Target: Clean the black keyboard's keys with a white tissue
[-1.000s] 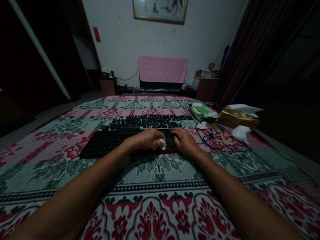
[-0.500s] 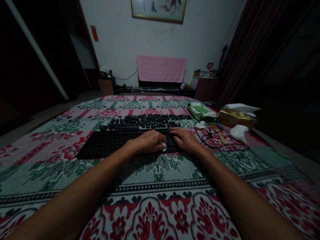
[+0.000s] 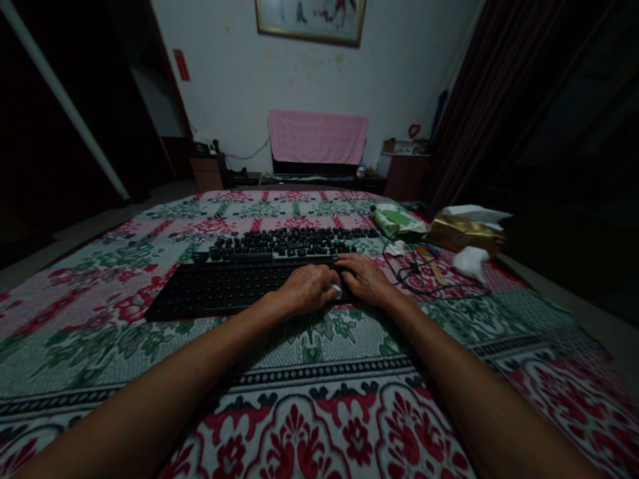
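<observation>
A black keyboard base (image 3: 210, 286) without its keycaps lies on the patterned bedspread. My left hand (image 3: 312, 287) is closed over its right part, pinching a small wad of white tissue (image 3: 337, 290); most of the wad is hidden in the fingers. Close beside it, my right hand (image 3: 367, 278) grips the right end of the keyboard, fingers over the far edge and thumb nearer to me. Loose black keycaps (image 3: 304, 238) are spread in rows just beyond the keyboard.
To the right are a green wipes packet (image 3: 397, 221), a gold tissue box (image 3: 466, 233), a crumpled white tissue (image 3: 470, 263), a flat wooden stick (image 3: 437, 271) and a black cable (image 3: 407, 283). A pink cloth (image 3: 318, 136) hangs by the far wall.
My left hand has slid slightly right over the keyboard with the white tissue, closer to my right hand. The whole view has shifted a little; my right hand keeps its place on the keyboard.
</observation>
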